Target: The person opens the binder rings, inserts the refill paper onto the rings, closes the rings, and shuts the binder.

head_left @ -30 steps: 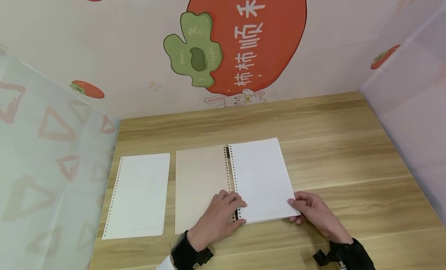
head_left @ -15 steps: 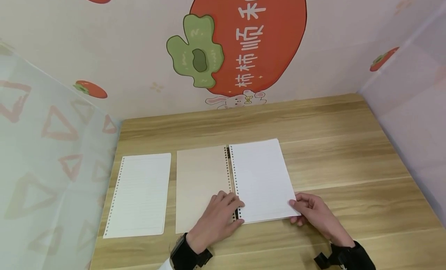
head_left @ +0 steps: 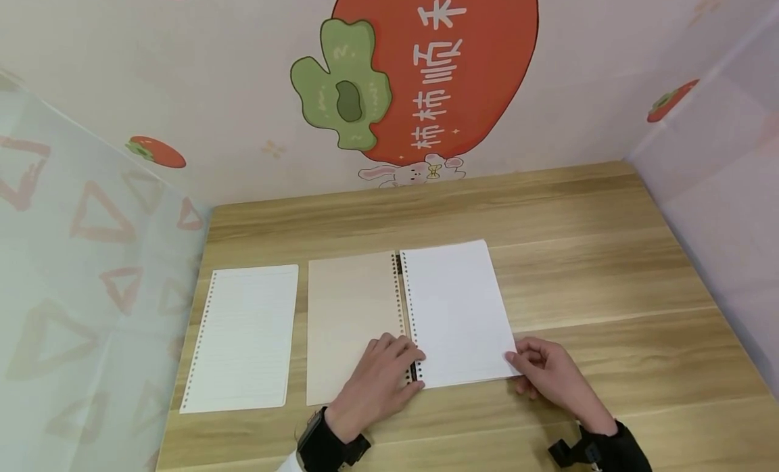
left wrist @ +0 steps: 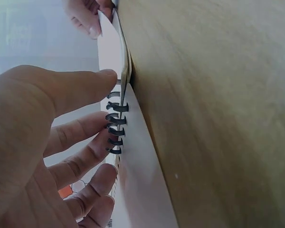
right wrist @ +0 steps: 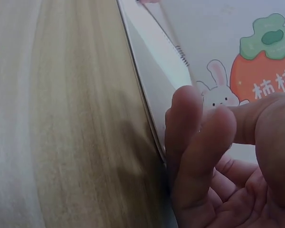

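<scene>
An open loose-leaf notebook lies on the table in the head view, its tan cover (head_left: 349,316) on the left and white pages (head_left: 456,310) on the right. Black binder rings (left wrist: 116,121) run between the two halves. My left hand (head_left: 380,381) rests over the lower rings, thumb and loosely bent fingers touching them. At the lower right corner of the pages, my right hand (head_left: 550,377) pinches a white page between thumb and fingers. In the left wrist view that page (left wrist: 109,45) stands slightly apart from the sheets under it.
A loose lined sheet (head_left: 240,340) with punched holes along its left edge lies left of the notebook. The wooden table (head_left: 608,269) meets a printed back wall (head_left: 243,86) and side walls. Black wrist straps (head_left: 325,441) are worn on both wrists.
The fingers of my right hand have shifted slightly at the page corner, with less of them hidden beneath it. My left hand stays at the rings.
</scene>
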Demonstrator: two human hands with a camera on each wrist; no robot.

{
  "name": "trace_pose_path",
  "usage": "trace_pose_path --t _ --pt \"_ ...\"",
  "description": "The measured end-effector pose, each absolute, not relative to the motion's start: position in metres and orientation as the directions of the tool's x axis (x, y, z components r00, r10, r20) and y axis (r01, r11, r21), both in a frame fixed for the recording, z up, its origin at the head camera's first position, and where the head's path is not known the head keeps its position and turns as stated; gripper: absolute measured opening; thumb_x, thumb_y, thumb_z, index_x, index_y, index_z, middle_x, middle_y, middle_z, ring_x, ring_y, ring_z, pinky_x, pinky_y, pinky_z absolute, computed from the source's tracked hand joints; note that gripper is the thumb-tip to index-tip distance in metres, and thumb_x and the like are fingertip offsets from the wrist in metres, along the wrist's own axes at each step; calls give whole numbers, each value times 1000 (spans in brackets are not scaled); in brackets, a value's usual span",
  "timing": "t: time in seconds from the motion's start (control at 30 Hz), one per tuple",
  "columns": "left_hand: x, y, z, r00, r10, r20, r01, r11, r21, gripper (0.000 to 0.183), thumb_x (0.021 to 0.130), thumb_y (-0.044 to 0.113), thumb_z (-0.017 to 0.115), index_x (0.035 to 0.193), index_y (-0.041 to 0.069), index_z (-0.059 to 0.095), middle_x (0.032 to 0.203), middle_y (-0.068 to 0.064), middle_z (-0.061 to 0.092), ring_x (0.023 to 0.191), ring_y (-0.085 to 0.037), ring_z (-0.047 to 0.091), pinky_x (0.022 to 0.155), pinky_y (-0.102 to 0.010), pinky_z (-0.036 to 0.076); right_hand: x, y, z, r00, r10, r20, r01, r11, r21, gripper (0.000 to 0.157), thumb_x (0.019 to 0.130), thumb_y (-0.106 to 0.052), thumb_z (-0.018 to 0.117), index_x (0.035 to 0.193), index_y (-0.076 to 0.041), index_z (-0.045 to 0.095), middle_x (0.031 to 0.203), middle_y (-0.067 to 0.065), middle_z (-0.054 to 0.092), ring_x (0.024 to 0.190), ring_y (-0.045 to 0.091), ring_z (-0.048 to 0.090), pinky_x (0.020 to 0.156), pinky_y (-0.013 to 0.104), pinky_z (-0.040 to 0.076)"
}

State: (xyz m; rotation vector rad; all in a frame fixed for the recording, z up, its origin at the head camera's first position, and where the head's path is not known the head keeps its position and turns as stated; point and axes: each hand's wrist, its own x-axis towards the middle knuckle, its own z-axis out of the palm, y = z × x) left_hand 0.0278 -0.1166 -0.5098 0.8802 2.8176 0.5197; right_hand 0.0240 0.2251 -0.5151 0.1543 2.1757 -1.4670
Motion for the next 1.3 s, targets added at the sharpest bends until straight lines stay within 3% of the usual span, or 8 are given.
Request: trace_pose_path --t 0.17,0.47,0.77,0.93,1.07,1.3 --pt "27 -115 -509 -818 574 -43 521 769 371 35 95 40 82 124 24 71 123 7 65 109 -16 54 95 -36 46 25 222 -514 -880 -131 -456 342 492 -801 26 104 -28 72 97 -3 68 67 7 68 51 17 59 47 31 52" --pt "28 -115 -508 -815 578 -43 522 765 378 38 95 41 83 126 23 70 123 7 65 108 -16 54 95 -36 46 21 228 -509 -916 -102 -387 244 624 -742 24 104 -29 73 93 -8 67 65 2 66 52 17 63 49 27 47" --pt "24 -120 -504 -813 581 -35 518 750 410 33 99 40 78 125 23 71 122 8 65 107 -15 55 92 -33 46 -1 232 -503 -945 -120 -306 171 614 -771 23 106 -23 70 89 -7 67 66 3 64 54 18 63 49 29 49" --pt "18 -132 -499 -834 551 -13 488 750 446 27 102 37 74 126 23 73 123 8 67 108 -15 59 93 -33 47 -20 217 -499 -954 -167 -249 113 570 -814 23 106 -21 69 90 -6 67 66 6 64 55 19 62 51 28 50" --pt "10 -151 -499 -871 484 82 464 758 458 25 99 31 78 121 21 74 119 7 70 106 -16 61 91 -35 50 -42 191 -495 -949 -254 -187 30 517 -855 19 107 -18 68 94 -4 69 68 6 65 56 20 61 51 27 47" --pt "-5 -196 -499 -917 334 220 399 798 452 25 94 22 84 116 13 76 111 0 72 99 -22 64 85 -39 51 -75 133 -484 -877 -461 -135 -65 392 -918 17 107 -14 66 105 2 71 78 11 70 66 25 67 56 26 52"
